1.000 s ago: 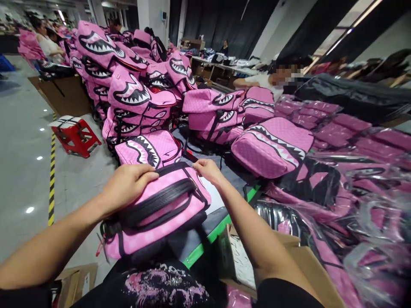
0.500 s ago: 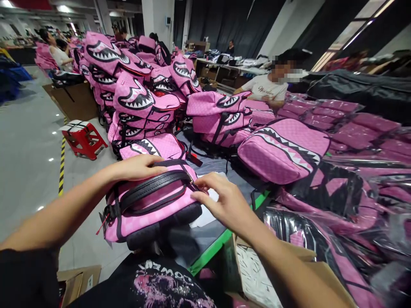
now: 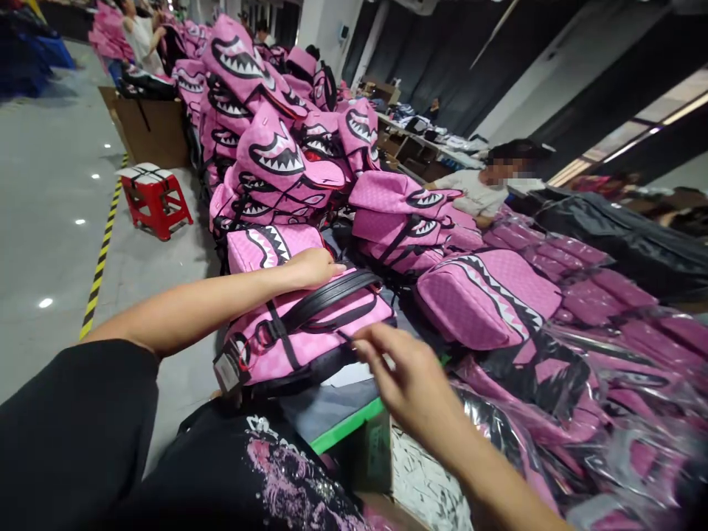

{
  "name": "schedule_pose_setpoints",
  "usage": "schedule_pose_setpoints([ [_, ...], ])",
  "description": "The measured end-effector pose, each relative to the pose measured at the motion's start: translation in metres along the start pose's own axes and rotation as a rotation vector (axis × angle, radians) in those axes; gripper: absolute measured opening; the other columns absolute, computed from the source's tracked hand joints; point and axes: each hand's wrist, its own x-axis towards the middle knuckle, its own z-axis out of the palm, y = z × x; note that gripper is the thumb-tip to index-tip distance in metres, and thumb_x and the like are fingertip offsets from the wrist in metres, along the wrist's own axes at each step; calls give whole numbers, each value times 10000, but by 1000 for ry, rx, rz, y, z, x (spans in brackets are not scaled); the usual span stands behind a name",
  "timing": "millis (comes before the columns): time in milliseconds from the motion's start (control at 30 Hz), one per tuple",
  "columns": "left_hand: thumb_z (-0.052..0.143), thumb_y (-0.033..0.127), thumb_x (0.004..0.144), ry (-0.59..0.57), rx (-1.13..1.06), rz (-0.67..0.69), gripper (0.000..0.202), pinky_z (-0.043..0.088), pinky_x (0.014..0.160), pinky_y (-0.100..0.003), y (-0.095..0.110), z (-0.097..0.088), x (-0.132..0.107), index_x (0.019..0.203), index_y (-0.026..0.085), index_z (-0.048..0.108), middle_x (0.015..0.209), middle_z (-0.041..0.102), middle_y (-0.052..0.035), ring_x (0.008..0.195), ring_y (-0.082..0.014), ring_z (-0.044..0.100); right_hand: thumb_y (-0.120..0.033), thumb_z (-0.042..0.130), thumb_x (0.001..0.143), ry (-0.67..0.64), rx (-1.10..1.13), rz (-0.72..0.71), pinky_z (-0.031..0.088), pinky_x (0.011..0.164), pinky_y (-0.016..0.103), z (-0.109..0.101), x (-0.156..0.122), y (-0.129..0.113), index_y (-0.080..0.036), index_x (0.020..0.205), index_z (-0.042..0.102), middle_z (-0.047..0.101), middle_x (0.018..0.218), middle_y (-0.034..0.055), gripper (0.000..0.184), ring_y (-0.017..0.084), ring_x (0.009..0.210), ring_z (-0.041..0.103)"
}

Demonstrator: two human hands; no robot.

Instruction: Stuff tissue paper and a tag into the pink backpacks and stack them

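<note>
A pink checkered backpack (image 3: 315, 341) with black trim lies in front of me, its black padded handle (image 3: 332, 296) facing up. My left hand (image 3: 316, 267) rests on the bag behind the handle, fingers laid along the fabric and partly hidden. At the bag's near right side, my right hand (image 3: 406, 369) pinches a thin dark piece, seemingly a zipper pull (image 3: 345, 338), between thumb and forefinger. A tag (image 3: 228, 370) hangs at the bag's left end. Directly beyond is another pink backpack (image 3: 246, 251) with a shark-teeth print.
Tall stacks of shark-mouth backpacks (image 3: 271, 155) stand ahead. To the right lie another backpack (image 3: 492, 295) and several plastic-wrapped ones (image 3: 586, 369). An open carton (image 3: 425, 472) of white pieces sits below my right arm. A red stool (image 3: 158, 203) stands left; a co-worker (image 3: 470, 188) is beyond.
My right hand has moved with the pinched piece from the handle's right end to the bag's near side. My left hand has shifted along the bag. The camera view has tilted and turned.
</note>
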Motion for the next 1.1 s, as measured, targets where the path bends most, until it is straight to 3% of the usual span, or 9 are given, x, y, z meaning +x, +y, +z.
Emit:
schedule_pose_setpoints([
  [67, 534, 417, 927, 43, -62, 27, 394, 442, 735, -294, -3, -5, -3, 662, 153, 659, 676, 639, -45, 742, -206, 626, -227, 462, 994, -25, 29, -9, 396, 604, 248, 7, 0, -10, -197, 794, 568, 624, 675, 5, 229, 141, 602, 566],
  [167, 423, 446, 996, 13, -337, 326, 443, 453, 943, -318, -19, -20, -25, 847, 164, 731, 1036, 737, -72, 1034, -217, 656, -265, 509, 986, 5, 7, 59, 404, 592, 244, 8, -1, -11, -193, 810, 596, 635, 682, 3, 209, 138, 597, 577],
  [300, 738, 508, 803, -190, -480, 665, 299, 272, 1178, -454, -41, -21, -73, 906, 229, 768, 1370, 646, -58, 1416, -306, 434, -291, 526, 980, -42, 53, 159, 404, 559, 229, 3, -1, -17, -193, 783, 607, 618, 649, -13, 234, 119, 556, 562],
  [433, 748, 275, 801, 37, -596, 572, 114, 220, 1200, -507, -38, 3, -95, 892, 207, 757, 1188, 740, -66, 1377, -290, 489, -300, 514, 979, -121, 134, 229, 392, 521, 216, 10, 5, -41, -198, 722, 548, 561, 600, -29, 279, 102, 514, 513],
  [600, 654, 334, 877, 138, -714, 510, 224, 267, 1191, -475, -30, 9, -92, 726, 174, 693, 1031, 767, -63, 1286, -277, 567, -267, 507, 965, -71, -12, 215, 412, 547, 241, 3, 5, -42, -192, 816, 597, 626, 668, 7, 190, 132, 562, 564],
  [700, 643, 324, 889, 108, -736, 514, 235, 271, 1196, -469, -28, 9, -95, 707, 180, 679, 1118, 755, -73, 1327, -276, 540, -217, 471, 961, -38, -101, 133, 441, 619, 273, -8, 3, -33, -194, 877, 623, 688, 754, 45, 175, 163, 643, 622],
  [867, 616, 302, 916, 171, -769, 442, 136, 77, 1253, -550, -20, 22, -107, 878, 209, 707, 1330, 674, -60, 1436, -273, 427, -170, 453, 948, -239, -33, 132, 416, 595, 260, -4, 9, -40, -201, 827, 598, 670, 715, 26, 192, 148, 612, 601],
  [1000, 579, 315, 942, 239, -753, 425, 177, 101, 1252, -561, -10, 37, -109, 860, 210, 695, 1390, 633, -62, 1448, -273, 409, -191, 498, 936, -188, -129, 180, 369, 588, 260, 11, 14, -47, -192, 801, 588, 666, 702, 25, 162, 141, 581, 558],
  [1100, 547, 308, 959, 396, -732, 387, 175, 146, 1250, -548, 1, 52, -108, 1021, 212, 680, 1402, 621, -87, 1413, -255, 457, -148, 497, 913, -118, -174, 179, 333, 584, 264, 19, 18, -43, -190, 756, 569, 644, 672, 27, 178, 140, 576, 523],
])
